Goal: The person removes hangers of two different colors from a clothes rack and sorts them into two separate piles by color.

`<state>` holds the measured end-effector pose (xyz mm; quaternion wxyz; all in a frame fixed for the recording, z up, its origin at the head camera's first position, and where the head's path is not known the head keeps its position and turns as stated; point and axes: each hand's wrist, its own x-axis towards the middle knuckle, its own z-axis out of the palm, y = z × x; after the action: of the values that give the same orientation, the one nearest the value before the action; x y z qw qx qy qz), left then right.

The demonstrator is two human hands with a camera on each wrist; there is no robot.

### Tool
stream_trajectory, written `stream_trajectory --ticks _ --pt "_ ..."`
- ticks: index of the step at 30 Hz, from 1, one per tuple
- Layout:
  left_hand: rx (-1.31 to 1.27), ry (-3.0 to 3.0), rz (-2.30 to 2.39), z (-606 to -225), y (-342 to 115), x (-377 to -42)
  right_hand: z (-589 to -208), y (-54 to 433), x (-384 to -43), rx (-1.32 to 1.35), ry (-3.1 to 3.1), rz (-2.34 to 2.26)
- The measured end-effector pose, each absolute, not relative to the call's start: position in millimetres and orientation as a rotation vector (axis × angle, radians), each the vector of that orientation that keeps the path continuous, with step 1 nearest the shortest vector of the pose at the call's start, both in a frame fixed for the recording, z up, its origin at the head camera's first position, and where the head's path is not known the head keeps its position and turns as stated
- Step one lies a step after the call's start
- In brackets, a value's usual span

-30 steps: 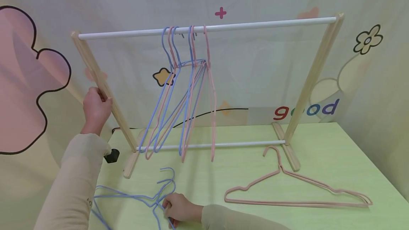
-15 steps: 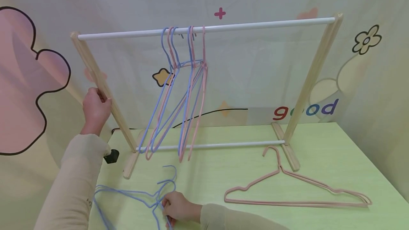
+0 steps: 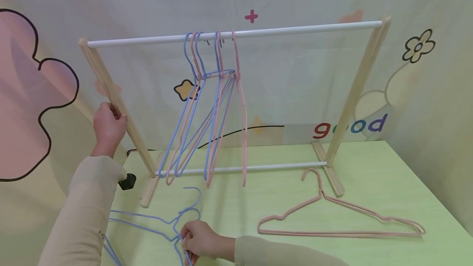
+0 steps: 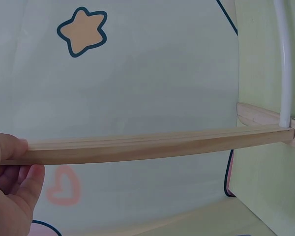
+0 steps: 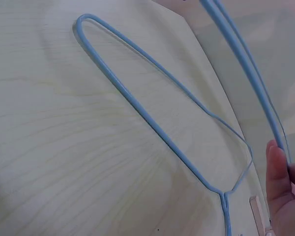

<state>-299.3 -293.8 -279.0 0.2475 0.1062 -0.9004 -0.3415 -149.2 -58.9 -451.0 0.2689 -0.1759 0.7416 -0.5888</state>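
Note:
My left hand (image 3: pixel 109 128) grips the left wooden post (image 3: pixel 136 138) of a clothes rack, and in the left wrist view its thumb and fingers lie on opposite sides of the wood. Low on the table, my right hand (image 3: pixel 207 239) pinches a blue clothes hanger (image 5: pixel 249 66), one side of which is raised off the table. A second blue hanger (image 5: pixel 171 145) lies flat beside it. From the rack's white top bar (image 3: pixel 295 30) hang several blue and pink hangers, the rightmost a pink hanger (image 3: pixel 245 143) standing slightly apart.
On the right of the pale green table (image 3: pixel 399 188) lie pink hangers (image 3: pixel 320 184), seemingly two stacked. The rack's wooden foot (image 3: pixel 334 182) and lower white bar (image 3: pixel 281 167) stand behind them. A small black object (image 3: pixel 127 181) is at the table's left edge.
My right hand has shifted slightly left, and the blue hanger's hook has risen and turned. The rightmost pink hanger swung left, then back right. My left hand keeps its grip on the post.

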Motion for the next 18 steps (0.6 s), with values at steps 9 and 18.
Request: stream_trajectory --ticks 9,18 --pt "0.294 -2.45 -0.926 -278.7 -295.5 -298.0 -466.5 -72.4 -137.7 -0.454 2.091 -1.599" --pt "0.288 -2.449 -0.935 -278.6 -293.5 -296.3 -489.7 -80.0 -133.4 -0.432 2.203 -1.522"
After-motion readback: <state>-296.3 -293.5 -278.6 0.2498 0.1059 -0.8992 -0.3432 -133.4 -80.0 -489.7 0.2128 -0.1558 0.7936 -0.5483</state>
